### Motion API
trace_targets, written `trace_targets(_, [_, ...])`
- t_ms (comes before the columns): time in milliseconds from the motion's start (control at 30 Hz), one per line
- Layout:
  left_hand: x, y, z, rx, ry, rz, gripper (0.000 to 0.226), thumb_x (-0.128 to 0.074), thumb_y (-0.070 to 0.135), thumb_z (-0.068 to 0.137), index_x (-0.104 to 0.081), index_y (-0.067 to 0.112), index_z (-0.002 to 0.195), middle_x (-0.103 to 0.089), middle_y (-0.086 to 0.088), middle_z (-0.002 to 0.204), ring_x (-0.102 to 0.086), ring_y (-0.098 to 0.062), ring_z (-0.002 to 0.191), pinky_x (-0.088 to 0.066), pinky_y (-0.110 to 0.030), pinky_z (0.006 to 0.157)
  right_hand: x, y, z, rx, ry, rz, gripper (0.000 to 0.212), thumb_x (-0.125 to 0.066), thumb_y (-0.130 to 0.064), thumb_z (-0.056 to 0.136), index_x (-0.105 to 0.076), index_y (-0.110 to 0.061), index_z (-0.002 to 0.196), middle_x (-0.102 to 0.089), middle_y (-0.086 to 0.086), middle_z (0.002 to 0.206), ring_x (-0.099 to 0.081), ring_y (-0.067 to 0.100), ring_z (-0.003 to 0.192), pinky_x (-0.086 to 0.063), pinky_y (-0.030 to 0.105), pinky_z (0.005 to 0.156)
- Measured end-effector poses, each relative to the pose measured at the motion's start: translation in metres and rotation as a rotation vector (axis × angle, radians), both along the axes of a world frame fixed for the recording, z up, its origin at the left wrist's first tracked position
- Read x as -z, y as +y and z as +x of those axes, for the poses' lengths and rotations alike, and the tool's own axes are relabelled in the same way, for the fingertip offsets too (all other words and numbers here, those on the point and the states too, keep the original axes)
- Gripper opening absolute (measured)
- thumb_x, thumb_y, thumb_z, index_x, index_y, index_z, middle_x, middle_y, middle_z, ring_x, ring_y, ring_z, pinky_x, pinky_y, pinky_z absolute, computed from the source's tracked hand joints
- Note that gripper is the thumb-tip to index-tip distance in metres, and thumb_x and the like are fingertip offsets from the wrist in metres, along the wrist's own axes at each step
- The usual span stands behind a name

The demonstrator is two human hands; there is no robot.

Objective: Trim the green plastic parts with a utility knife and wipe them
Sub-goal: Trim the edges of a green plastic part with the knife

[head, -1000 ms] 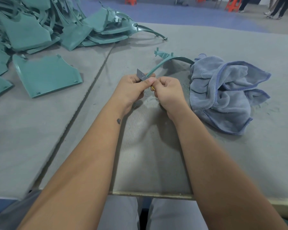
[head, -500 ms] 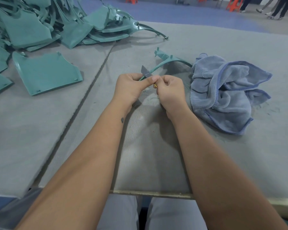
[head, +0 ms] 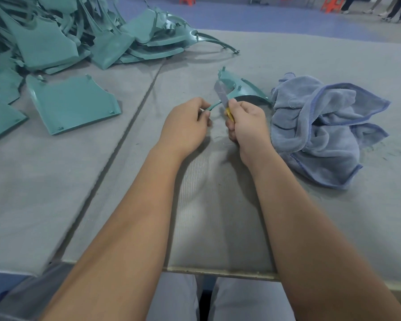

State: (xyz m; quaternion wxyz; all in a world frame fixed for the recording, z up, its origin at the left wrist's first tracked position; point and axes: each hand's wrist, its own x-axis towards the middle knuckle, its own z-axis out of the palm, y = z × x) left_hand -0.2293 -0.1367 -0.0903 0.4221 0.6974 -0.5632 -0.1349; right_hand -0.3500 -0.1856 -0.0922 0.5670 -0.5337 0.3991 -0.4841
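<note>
A curved green plastic part (head: 243, 88) arcs over the grey table in front of me, its wide far end near the cloth. My left hand (head: 185, 125) grips the part's thin near end. My right hand (head: 247, 123) holds a utility knife (head: 221, 96) with a yellow handle; its grey blade points up and away and lies against the part's edge just right of my left hand. A crumpled blue cloth (head: 322, 126) lies to the right of my right hand, apart from it.
A big heap of green plastic parts (head: 63, 35) fills the table's far left. One flat green panel (head: 72, 103) lies apart, left of my hands. A seam (head: 125, 133) runs diagonally across the grey table covering. Orange stools and people's legs stand far back.
My hands have drawn apart, the left now further down the part's thin end. The knife blade has slid further along the part's edge, and the part has turned to show its wide end.
</note>
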Motion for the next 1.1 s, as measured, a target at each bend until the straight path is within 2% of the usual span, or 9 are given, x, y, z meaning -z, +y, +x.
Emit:
trace_targets(67, [-0.001, -0.001, -0.003, 0.009, 0.044, -0.010, 0.015, -0.046, 0.016, 0.097, -0.060, 0.018, 0.100, -0.067, 0.005, 0.086, -0.061, -0.012, 0.076, -0.050, -0.034, 0.073, 0.000, 0.002, 0.000, -0.058, 0.071, -0.031, 0.033, -0.051, -0.017, 0.098, -0.049, -0.013, 0.066, -0.037, 0.003, 0.053, -0.028, 0.006, 0.040, -0.024, 0.017, 0.040])
trace_targets(100, [-0.003, -0.001, -0.004, 0.023, 0.117, -0.013, 0.015, -0.046, 0.015, 0.095, -0.060, 0.019, 0.096, -0.065, 0.006, 0.081, -0.058, -0.010, 0.070, -0.046, -0.031, 0.067, -0.001, 0.003, 0.001, -0.082, 0.106, -0.051, 0.030, -0.052, -0.016, 0.098, -0.052, -0.013, 0.067, -0.038, 0.003, 0.053, -0.030, 0.005, 0.040, -0.025, 0.016, 0.039])
trace_targets(233, [-0.012, 0.000, -0.007, 0.090, 0.585, 0.022, 0.017, -0.052, 0.013, 0.080, -0.049, 0.017, 0.064, -0.041, 0.010, 0.050, -0.033, -0.008, 0.043, -0.026, -0.024, 0.047, -0.003, 0.005, 0.000, -0.162, 0.119, -0.100, 0.029, -0.052, -0.013, 0.098, -0.056, -0.008, 0.069, -0.038, -0.001, 0.049, -0.030, 0.002, 0.038, -0.026, 0.014, 0.040])
trace_targets(333, [-0.013, 0.002, -0.010, 0.156, 0.720, 0.105, 0.025, -0.050, 0.015, 0.091, -0.048, 0.015, 0.067, -0.036, 0.007, 0.050, -0.027, -0.009, 0.043, -0.020, -0.024, 0.046, -0.002, 0.005, -0.001, -0.157, 0.097, -0.091, 0.033, -0.054, -0.012, 0.097, -0.053, -0.008, 0.064, -0.036, -0.002, 0.044, -0.027, 0.003, 0.037, -0.023, 0.015, 0.038])
trace_targets(500, [-0.010, 0.001, -0.010, 0.265, 0.726, 0.174, 0.027, -0.045, 0.025, 0.101, -0.048, 0.016, 0.075, -0.029, 0.004, 0.056, -0.021, -0.007, 0.041, -0.016, -0.020, 0.041, -0.001, 0.004, -0.001, -0.095, 0.118, -0.125, 0.034, -0.057, -0.018, 0.096, -0.052, -0.005, 0.066, -0.033, 0.002, 0.048, -0.023, 0.005, 0.039, -0.021, 0.017, 0.040])
trace_targets(633, [-0.007, 0.001, -0.010, 0.235, 0.644, 0.122, 0.027, -0.053, 0.033, 0.098, -0.062, 0.015, 0.080, -0.032, 0.014, 0.045, -0.023, -0.006, 0.040, -0.017, -0.019, 0.040, 0.001, 0.004, 0.000, -0.003, 0.142, -0.153, 0.041, -0.057, -0.018, 0.096, -0.050, -0.016, 0.056, -0.036, -0.008, 0.043, -0.025, 0.004, 0.040, -0.023, 0.017, 0.042])
trace_targets(800, [-0.005, 0.000, -0.015, 0.172, 0.613, 0.061, 0.030, -0.059, 0.034, 0.095, -0.075, 0.008, 0.099, -0.027, 0.009, 0.042, -0.020, -0.007, 0.038, -0.017, -0.016, 0.038, 0.000, 0.003, 0.000, 0.043, 0.060, -0.125, 0.037, -0.055, -0.018, 0.097, -0.056, -0.014, 0.060, -0.044, -0.016, 0.038, -0.037, -0.001, 0.037, -0.030, 0.012, 0.043])
trace_targets(933, [-0.005, 0.001, -0.011, 0.181, 0.619, 0.073, 0.029, -0.057, 0.033, 0.096, -0.072, 0.010, 0.087, -0.026, 0.010, 0.043, -0.018, -0.007, 0.039, -0.016, -0.016, 0.038, -0.002, -0.005, -0.004, 0.166, -0.016, 0.004, 0.038, -0.054, -0.024, 0.098, -0.051, -0.015, 0.062, -0.040, -0.004, 0.051, -0.031, 0.010, 0.045, -0.027, 0.026, 0.047])
trace_targets(1100, [-0.005, 0.005, 0.000, 0.144, 0.501, 0.059, 0.030, -0.052, 0.035, 0.099, -0.070, 0.019, 0.082, -0.036, 0.008, 0.047, -0.030, -0.009, 0.041, -0.028, -0.020, 0.043, -0.002, -0.005, -0.007, 0.130, -0.078, 0.031, 0.034, -0.051, -0.026, 0.100, -0.049, -0.013, 0.068, -0.038, -0.003, 0.052, -0.027, 0.008, 0.042, -0.024, 0.022, 0.042])
